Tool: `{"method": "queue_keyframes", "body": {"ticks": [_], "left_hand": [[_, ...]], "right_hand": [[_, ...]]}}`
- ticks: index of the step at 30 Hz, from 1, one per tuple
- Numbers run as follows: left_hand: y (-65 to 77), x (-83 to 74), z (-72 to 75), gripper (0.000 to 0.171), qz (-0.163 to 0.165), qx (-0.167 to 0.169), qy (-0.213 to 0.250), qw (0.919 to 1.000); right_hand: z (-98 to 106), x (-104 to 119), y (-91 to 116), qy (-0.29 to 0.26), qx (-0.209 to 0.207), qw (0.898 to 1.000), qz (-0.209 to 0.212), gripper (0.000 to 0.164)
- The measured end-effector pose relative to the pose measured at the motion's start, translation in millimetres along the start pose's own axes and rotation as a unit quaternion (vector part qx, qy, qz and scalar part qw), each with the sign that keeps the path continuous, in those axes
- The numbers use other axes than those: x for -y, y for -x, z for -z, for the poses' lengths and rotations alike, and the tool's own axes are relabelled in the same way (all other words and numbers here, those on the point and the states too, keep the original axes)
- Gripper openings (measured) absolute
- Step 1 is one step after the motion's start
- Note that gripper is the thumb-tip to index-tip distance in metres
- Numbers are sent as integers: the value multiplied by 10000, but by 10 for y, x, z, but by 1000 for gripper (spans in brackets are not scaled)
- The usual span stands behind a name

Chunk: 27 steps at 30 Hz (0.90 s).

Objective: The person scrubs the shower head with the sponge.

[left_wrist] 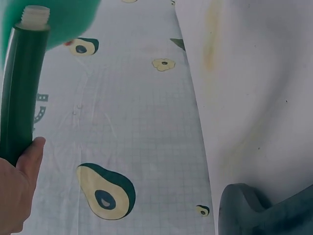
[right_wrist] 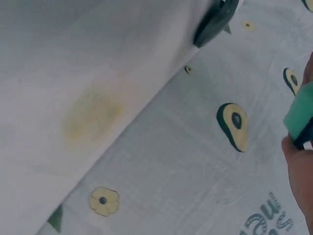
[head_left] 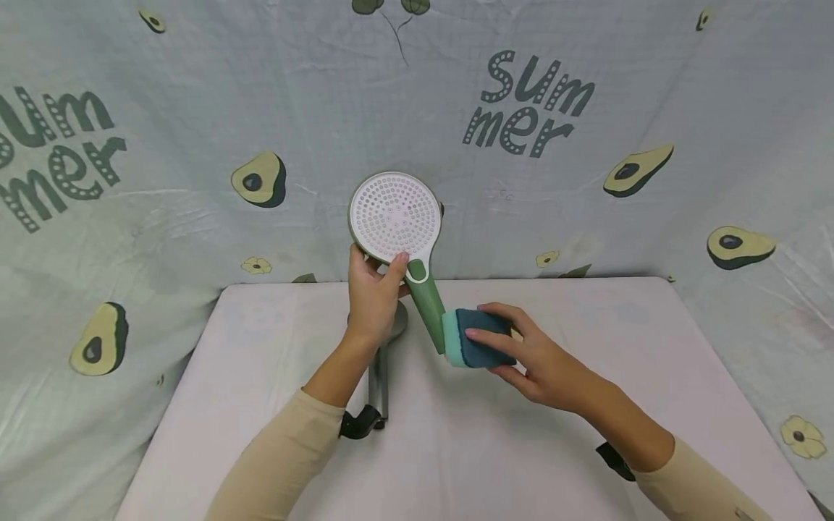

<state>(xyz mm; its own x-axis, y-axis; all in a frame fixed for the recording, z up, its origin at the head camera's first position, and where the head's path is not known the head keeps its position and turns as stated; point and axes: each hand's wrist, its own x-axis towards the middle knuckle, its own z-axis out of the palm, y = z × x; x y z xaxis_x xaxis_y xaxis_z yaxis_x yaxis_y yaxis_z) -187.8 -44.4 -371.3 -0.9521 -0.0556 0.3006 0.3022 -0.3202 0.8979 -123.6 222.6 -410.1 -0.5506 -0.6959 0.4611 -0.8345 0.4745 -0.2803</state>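
A shower head with a white nozzle face and green handle is held up by my left hand. The thumb lies on the front near the neck, and the other fingers are mostly hidden behind. My right hand pinches a sponge, dark blue with a light teal layer. The sponge's teal side meets the lower end of the handle. In the left wrist view, the handle ends in a pale threaded tip, close to the blurred sponge. Only part of the sponge shows in the right wrist view.
On the white table lies a grey long-handled object with a rounded end, partly hidden by my left arm. A pale cloth printed with avocados and lettering hangs behind the table and along its sides.
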Motion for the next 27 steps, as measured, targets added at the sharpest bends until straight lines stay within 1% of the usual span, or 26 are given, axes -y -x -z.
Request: {"method": "queue_keyframes", "body": {"ticks": [2, 4, 5, 7, 9, 10, 13, 14, 15, 16, 17, 18, 20, 21, 23, 24, 25, 26, 27], "left_hand": [[3, 7, 5, 51, -14, -7, -67, 10000], [8, 17, 9, 51, -43, 14, -164, 9999], [11, 22, 12, 51, -60, 26, -237, 9997], [15, 34, 14, 50, -115, 40, -393, 9992], [20, 42, 13, 50, -198, 28, -550, 9983], [22, 45, 12, 50, -234, 19, -626, 9978], [29, 38, 6, 50, -333, -27, -816, 9961], [32, 33, 5, 50, -348, -36, -841, 9958], [34, 27, 6, 50, -350, -45, -847, 9958], [35, 20, 7, 51, -339, -50, -833, 9959], [33, 16, 11, 51, -328, -62, -819, 9961], [31, 10, 16, 51, -315, -72, -776, 9965], [27, 2, 29, 52, -285, -83, -683, 9972], [25, -2, 34, 52, -281, -77, -624, 9976], [20, -6, 43, 50, -290, -23, -530, 9982], [21, -9, 44, 50, -298, 16, -482, 9984], [22, -10, 44, 50, -305, 57, -443, 9985], [25, -12, 42, 49, -318, 91, -406, 9986], [26, -11, 41, 49, -322, 113, -371, 9987]], "right_hand": [[-4, 46, -28, 481, -73, 9984, 291, 42], [-23, 126, -78, 982, -128, 9935, 570, 38], [-42, 176, -109, 1229, -142, 9899, 688, 39], [-100, 284, -166, 1733, -114, 9812, 843, 50], [-180, 392, -222, 2273, -64, 9683, 1036, 60], [-223, 443, -249, 2586, -36, 9592, 1145, 63], [-319, 562, -303, 3407, 72, 9291, 1434, 62], [-334, 582, -311, 3589, 63, 9213, 1498, 62], [-336, 590, -309, 3682, 72, 9174, 1506, 63], [-327, 583, -299, 3651, 48, 9194, 1465, 65], [-312, 559, -283, 3507, 8, 9261, 1391, 67], [-290, 520, -259, 3284, -22, 9359, 1275, 69], [-241, 415, -195, 2583, -104, 9607, 1007, 70], [-222, 351, -155, 2187, -148, 9718, 868, 65], [-203, 217, -74, 1458, -231, 9872, 595, 45], [-200, 156, -34, 1138, -243, 9922, 454, 36], [-198, 102, 0, 841, -264, 9955, 354, 32], [-198, 58, 29, 600, -258, 9975, 254, 30], [-194, 27, 50, 478, -238, 9984, 177, 30]]}}
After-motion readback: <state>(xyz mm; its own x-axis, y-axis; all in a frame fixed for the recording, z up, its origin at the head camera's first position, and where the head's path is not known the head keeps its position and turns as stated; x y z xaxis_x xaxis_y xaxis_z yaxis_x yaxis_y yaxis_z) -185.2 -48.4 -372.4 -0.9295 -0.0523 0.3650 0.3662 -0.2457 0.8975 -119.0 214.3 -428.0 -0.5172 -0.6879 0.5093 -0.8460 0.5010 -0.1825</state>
